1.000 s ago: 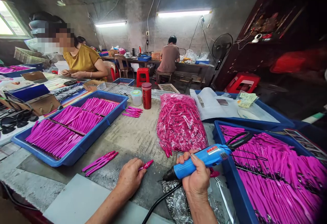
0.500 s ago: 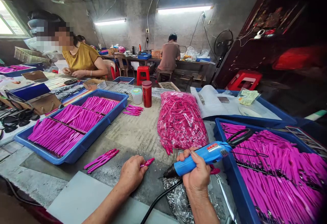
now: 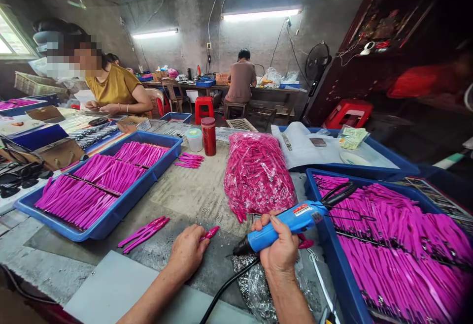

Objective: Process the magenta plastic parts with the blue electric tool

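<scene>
My left hand (image 3: pixel 187 251) is closed on a slim pink plastic piece (image 3: pixel 211 233) whose glossy tip sticks out past the fingers; the rest is hidden under the hand. In my right hand (image 3: pixel 280 245) is a blue electric screwdriver (image 3: pixel 275 233), held sideways with its black nose and bit pointing left, a short way right of the pink piece and apart from it. Small shiny rings lie scattered on the dark mat (image 3: pixel 162 245) around the left hand. Left of that hand rest a few long pink pieces (image 3: pixel 143 234). Under the screwdriver lies a clear bag of small metal parts (image 3: pixel 254 284).
Blue trays full of pink pieces stand at left (image 3: pixel 94 233) and right (image 3: pixel 332 260). A bulging clear bag of pink parts (image 3: pixel 260 174), a red tumbler (image 3: pixel 208 139) and a small lidded tub (image 3: pixel 194 142) stand beyond my hands. A co-worker (image 3: pixel 114 87) sits at far left.
The whole view has shifted slightly, moving things a little to the left. Both hands keep their grips, and the screwdriver stays in nearly the same place relative to the pink piece.
</scene>
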{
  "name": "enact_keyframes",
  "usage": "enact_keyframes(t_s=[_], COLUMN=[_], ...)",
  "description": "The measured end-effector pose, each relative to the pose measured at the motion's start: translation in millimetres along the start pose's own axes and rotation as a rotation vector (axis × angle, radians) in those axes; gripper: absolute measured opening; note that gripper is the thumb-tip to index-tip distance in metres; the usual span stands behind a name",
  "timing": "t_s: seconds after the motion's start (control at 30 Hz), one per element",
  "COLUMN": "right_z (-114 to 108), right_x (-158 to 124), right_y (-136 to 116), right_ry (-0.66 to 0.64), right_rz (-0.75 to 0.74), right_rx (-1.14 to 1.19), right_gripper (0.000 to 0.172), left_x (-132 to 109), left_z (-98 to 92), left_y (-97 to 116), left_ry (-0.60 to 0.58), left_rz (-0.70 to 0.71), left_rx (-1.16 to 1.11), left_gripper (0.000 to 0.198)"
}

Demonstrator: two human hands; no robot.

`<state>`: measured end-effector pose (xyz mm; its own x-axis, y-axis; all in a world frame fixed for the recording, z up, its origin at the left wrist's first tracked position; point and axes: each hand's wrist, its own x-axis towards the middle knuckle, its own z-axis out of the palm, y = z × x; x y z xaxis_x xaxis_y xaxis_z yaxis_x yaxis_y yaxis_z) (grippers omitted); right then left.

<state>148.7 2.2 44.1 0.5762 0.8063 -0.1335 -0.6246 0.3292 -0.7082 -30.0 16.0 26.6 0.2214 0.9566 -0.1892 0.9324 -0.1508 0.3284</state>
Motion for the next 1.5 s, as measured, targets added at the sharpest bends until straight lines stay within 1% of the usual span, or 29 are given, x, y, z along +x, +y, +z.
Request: enact_keyframes(t_s=[0.17,0.3,0.4,0.57,0.8,1.0,1.13,1.2,1.37,1.5], right_z=[-0.5,-0.7,-0.2,1.4,0.4,-0.9,-0.2,0.4,1.5,1.3], right_x=[0.2,1.1,1.2,0.5,0.4,1.9,1.5,1.2,1.4,1.7], right_y=[0.9,2.6,2.7,1.3,2.6,2.3,1.2,1.1,1.2,1.2], right_ry=[-0.011,-0.001,0.005,0.001,-0.011,-0.034,-0.003,0.011,0.008,0.015], right_rz=[-0.002,-0.003,0.003,-0.002,-0.011,-0.016,-0.012,-0.004,-0.002,-0.005], right_rx=[0.020,0.033,0.037,0.021,0.011,0.009,0.016,0.018,0.034,0.038], right_gripper=[0.030,0.030,0.031,0.030,0.030,0.031,0.032,0.033,0.031,0.031], left_x=[-0.5,-0.9,-0.8,3.0,5.3,4.1,2.4,0.8,-0.6,2.8], left_z=[2.2,3.9,2.9,-1.4,-1.4,3.0,5.8,5.8,1.9,0.7], left_y=[-4.9,-5.9,-4.2,-0.8,-0.8,-5.9,-10.3,-9.8,-3.8,-3.4], left_ry=[0.037,0.047,0.035,-0.003,-0.007,0.027,0.062,0.071,0.043,0.016], left_rz=[0.017,0.030,0.024,-0.037,-0.053,-0.023,0.026,0.040,0.016,-0.003], left_rx=[-0.066,-0.027,0.000,0.006,-0.008,-0.041,-0.109,-0.105,-0.035,-0.006], left_gripper=[0.013,0.015,0.015,0.012,0.008,0.010,0.011,0.012,0.012,0.011])
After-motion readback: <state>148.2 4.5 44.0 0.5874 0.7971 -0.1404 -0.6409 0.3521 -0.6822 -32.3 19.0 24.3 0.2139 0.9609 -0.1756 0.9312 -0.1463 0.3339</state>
